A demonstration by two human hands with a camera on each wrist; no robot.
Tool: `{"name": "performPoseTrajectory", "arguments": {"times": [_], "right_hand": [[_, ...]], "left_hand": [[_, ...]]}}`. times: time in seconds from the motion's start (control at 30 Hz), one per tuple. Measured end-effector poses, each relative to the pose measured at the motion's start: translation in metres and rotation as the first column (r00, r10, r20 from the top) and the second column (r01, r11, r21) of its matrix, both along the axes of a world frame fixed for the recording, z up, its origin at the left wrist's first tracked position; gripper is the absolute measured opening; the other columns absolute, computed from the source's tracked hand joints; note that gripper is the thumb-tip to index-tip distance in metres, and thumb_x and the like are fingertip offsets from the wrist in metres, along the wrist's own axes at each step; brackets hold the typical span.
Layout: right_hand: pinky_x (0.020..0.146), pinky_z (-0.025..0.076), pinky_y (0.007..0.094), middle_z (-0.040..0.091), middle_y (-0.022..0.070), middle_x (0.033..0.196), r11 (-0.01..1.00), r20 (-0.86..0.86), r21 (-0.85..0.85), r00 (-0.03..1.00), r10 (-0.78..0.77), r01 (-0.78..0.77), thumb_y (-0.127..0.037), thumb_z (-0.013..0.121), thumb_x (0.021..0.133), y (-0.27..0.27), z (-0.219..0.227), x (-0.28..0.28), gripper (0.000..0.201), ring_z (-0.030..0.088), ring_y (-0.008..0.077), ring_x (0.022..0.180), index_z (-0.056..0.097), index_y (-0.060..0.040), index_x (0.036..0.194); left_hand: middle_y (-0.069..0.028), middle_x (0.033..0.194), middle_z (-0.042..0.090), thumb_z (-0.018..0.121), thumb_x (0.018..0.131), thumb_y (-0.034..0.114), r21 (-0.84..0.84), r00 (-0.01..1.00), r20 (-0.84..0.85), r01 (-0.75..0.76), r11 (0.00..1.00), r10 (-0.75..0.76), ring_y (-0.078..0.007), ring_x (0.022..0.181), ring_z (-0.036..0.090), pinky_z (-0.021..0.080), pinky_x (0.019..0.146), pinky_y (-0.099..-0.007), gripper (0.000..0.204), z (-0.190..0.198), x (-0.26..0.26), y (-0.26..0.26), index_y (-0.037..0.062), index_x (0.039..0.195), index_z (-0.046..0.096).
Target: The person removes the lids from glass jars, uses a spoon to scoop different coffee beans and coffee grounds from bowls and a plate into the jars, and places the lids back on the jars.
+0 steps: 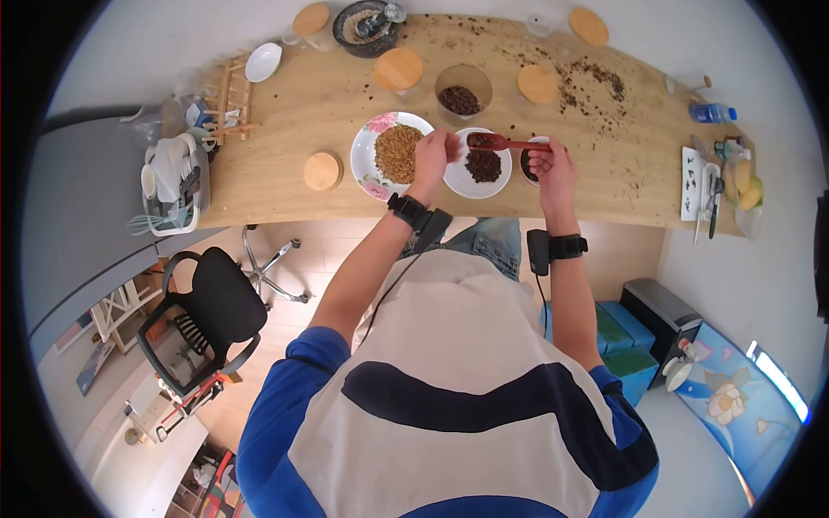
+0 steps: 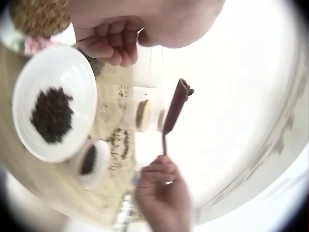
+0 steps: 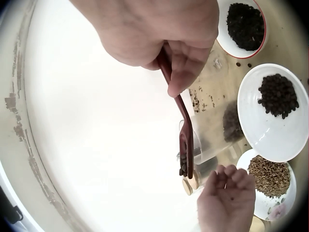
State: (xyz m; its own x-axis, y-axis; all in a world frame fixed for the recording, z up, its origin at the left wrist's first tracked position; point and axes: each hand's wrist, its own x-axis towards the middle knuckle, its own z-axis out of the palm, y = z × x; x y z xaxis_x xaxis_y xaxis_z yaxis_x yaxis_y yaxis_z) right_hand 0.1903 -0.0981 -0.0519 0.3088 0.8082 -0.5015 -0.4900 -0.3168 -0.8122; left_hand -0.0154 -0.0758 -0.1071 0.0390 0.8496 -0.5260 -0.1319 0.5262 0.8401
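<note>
My right hand (image 1: 557, 177) grips the thin handle of a dark red scoop (image 1: 490, 142). Dark beans (image 3: 183, 164) lie in the scoop's trough, which hangs over a white bowl (image 1: 458, 180) with a pile of dark coffee beans (image 1: 484, 167). My left hand (image 1: 433, 162) is cupped palm up near the scoop's tip, fingers loosely bent. In the right wrist view a small dark speck (image 3: 231, 198) shows on its palm. Left of it stands a floral plate (image 1: 360, 160) of brown grains (image 1: 397, 154). A small red-rimmed bowl (image 3: 264, 43) of dark bits sits under the right hand.
Behind the bowls stand a clear container (image 1: 479, 82) of beans and several jars with wooden lids (image 1: 399, 69). A mortar (image 1: 350, 39) is at the back left. Dark crumbs (image 1: 596, 86) are scattered at the back right. A bottle (image 1: 710, 113) stands at the right edge.
</note>
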Motion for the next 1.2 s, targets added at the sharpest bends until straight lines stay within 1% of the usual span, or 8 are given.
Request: {"name": "performPoseTrajectory", "arguments": {"times": [0.03,0.07,0.13,0.37,0.57,0.77,1.03,1.2], "right_hand": [[0.048,0.046,0.0233,0.062,0.0105,0.067,1.000,-0.017,0.022,1.000,-0.016,0.016,-0.022,0.053,0.089,0.003,0.001,0.000,0.018,0.058,0.0140,0.054,0.052,-0.0038,0.085],[0.048,0.046,0.0233,0.062,0.0105,0.067,0.999,-0.016,0.029,1.000,-0.014,0.015,-0.022,0.053,0.089,0.006,0.005,-0.002,0.018,0.058,0.0140,0.054,0.052,-0.0038,0.085],[0.049,0.046,0.0244,0.062,0.0117,0.068,0.997,-0.020,0.045,0.998,-0.059,0.060,-0.021,0.054,0.088,0.014,0.012,-0.007,0.018,0.058,0.0154,0.055,0.050,-0.0037,0.086],[0.051,0.047,0.0255,0.062,0.0127,0.070,0.990,-0.058,0.070,0.991,-0.117,0.121,-0.021,0.053,0.089,0.043,0.015,-0.017,0.019,0.058,0.0163,0.056,0.048,-0.0027,0.089],[0.056,0.048,0.0265,0.062,0.0123,0.074,0.985,0.069,0.118,0.989,-0.133,0.125,-0.022,0.050,0.091,0.064,0.002,-0.020,0.021,0.059,0.0164,0.060,0.049,-0.0015,0.090],[0.063,0.049,0.0269,0.059,0.0124,0.085,0.941,0.356,0.304,0.934,0.034,-0.150,-0.022,0.045,0.094,0.062,0.005,-0.037,0.025,0.059,0.0153,0.072,0.047,0.0024,0.099],[0.059,0.046,0.0252,0.059,0.0076,0.074,0.937,0.449,0.347,0.885,-0.127,-0.041,-0.024,0.043,0.095,0.021,0.015,-0.016,0.025,0.056,0.0130,0.063,0.049,0.0004,0.098],[0.058,0.046,0.0238,0.061,0.0069,0.070,0.964,0.684,0.122,0.724,0.090,-0.235,-0.023,0.049,0.092,-0.013,0.000,-0.001,0.023,0.059,0.0127,0.063,0.055,-0.0003,0.093]], "left_hand": [[-0.0137,0.090,0.061,0.034,0.095,0.027,-0.142,0.868,0.417,-0.230,0.963,0.268,-0.0229,0.091,0.058,0.047,0.080,-0.0330,0.038,0.006,0.008,0.004,-0.0040,0.094,0.057],[-0.0137,0.090,0.061,0.034,0.095,0.027,-0.135,0.867,0.421,-0.230,0.964,0.266,-0.0229,0.091,0.058,0.047,0.080,-0.0330,0.038,0.018,0.015,0.009,-0.0040,0.094,0.057],[-0.0182,0.107,0.054,0.028,0.095,0.024,-0.332,0.411,0.782,-0.361,0.871,0.468,-0.0279,0.105,0.050,0.040,0.093,-0.0381,0.039,0.042,0.026,0.021,-0.0069,0.108,0.049],[-0.0217,0.115,0.049,0.024,0.095,0.023,-0.310,0.314,0.792,-0.531,0.789,0.523,-0.0317,0.107,0.049,0.040,0.095,-0.0403,0.043,0.049,0.036,0.074,-0.0102,0.114,0.043],[-0.0188,0.108,0.053,0.031,0.093,0.028,-0.207,0.382,0.731,-0.666,0.717,0.565,-0.0280,0.101,0.052,0.042,0.093,-0.0370,0.043,0.041,0.005,0.091,-0.0084,0.108,0.048],[-0.0080,0.081,0.058,0.039,0.090,0.025,-0.240,0.524,0.606,-0.597,0.765,0.599,-0.0180,0.071,0.054,0.045,0.065,-0.0279,0.029,0.026,-0.017,0.072,0.0010,0.090,0.055],[-0.0016,0.063,0.050,0.045,0.088,0.021,-0.469,0.745,0.570,-0.052,0.882,0.346,-0.0091,0.048,0.042,0.033,0.040,-0.0187,0.020,-0.008,-0.041,0.005,0.0066,0.075,0.051],[-0.0071,0.066,0.058,0.052,0.087,0.028,-0.447,0.928,0.321,0.323,0.834,-0.188,-0.0140,0.055,0.057,0.043,0.044,-0.0216,0.029,-0.039,-0.046,-0.032,0.0005,0.077,0.057]]}}
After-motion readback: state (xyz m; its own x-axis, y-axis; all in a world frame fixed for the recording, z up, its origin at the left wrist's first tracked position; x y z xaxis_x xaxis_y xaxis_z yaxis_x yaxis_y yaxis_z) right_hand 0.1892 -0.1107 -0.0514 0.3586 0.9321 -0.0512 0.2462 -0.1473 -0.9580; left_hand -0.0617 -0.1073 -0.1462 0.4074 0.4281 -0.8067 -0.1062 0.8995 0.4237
